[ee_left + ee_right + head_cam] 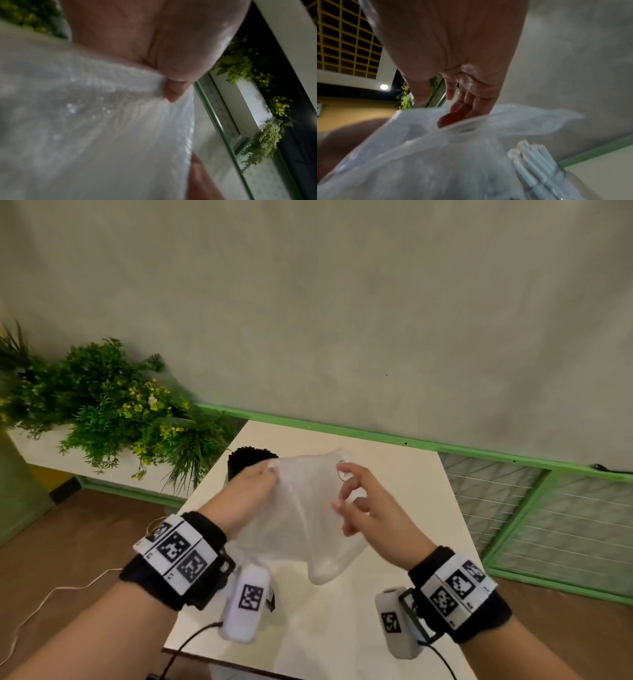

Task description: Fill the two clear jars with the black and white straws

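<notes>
From the head camera, the left hand (pixel 251 489) pinches the far-left corner of a clear crinkled plastic bag (pixel 305 508) held above the white table (pixel 394 474). The right hand (pixel 363 501) hovers at the bag's right edge, fingers loosely spread, gripping nothing. Black straws (pixel 251 455) stand in a jar behind the left hand.

The left wrist camera shows fingertips (pixel 173 93) nipping the film.

In the right wrist camera, white straws (pixel 537 162) stand upright in a clear glass jar (pixel 563 173), near and right of the open fingers (pixel 471 106); the right hand is nearer.
</notes>
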